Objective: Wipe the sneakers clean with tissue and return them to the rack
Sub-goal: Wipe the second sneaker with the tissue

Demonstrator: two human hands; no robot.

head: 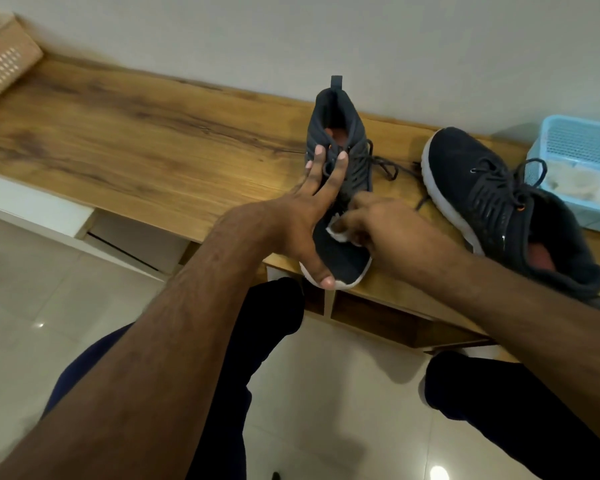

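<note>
A dark sneaker [349, 147] with a white sole lies on the wooden top, toe toward me and hanging slightly over the front edge. My left hand [302, 216] rests on it with fingers spread straight over the laces and the thumb against the white toe rim. My right hand [388, 230] pinches a small white tissue [338, 234] and presses it on the sneaker's toe upper. The second dark sneaker [492, 199] lies tilted on its side to the right, laces loose, untouched.
The wooden top [136, 140] runs along a white wall. A blue plastic basket [582, 143] holding white tissue sits at the far right. A tan woven basket [0, 60] stands at the far left. Open rack compartments [378, 317] lie under the top; my knees are below.
</note>
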